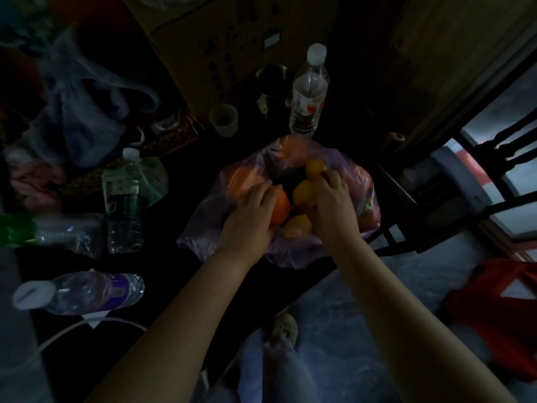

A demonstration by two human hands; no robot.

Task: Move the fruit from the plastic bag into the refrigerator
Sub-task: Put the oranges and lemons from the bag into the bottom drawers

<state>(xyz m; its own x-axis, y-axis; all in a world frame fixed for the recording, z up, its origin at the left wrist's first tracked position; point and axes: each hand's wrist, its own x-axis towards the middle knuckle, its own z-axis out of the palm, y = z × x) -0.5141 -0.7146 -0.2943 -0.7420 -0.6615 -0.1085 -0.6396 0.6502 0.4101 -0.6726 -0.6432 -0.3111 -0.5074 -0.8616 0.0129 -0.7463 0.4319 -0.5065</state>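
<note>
Inside the plastic bag (203, 216), both hands' fingers (268, 189) touch fruit (280, 209).

Very dim, underexposed frame. Table (72, 359) surface nearly black, detail lost. Only light is cool daylight from the right, falling on the floor (421, 257). Forearms and plastic bag (203, 228) moderately lit. Strong wide-angle bending at edges; left-side bottles (87, 292) soft and smeared. Noisy throughout.
</note>
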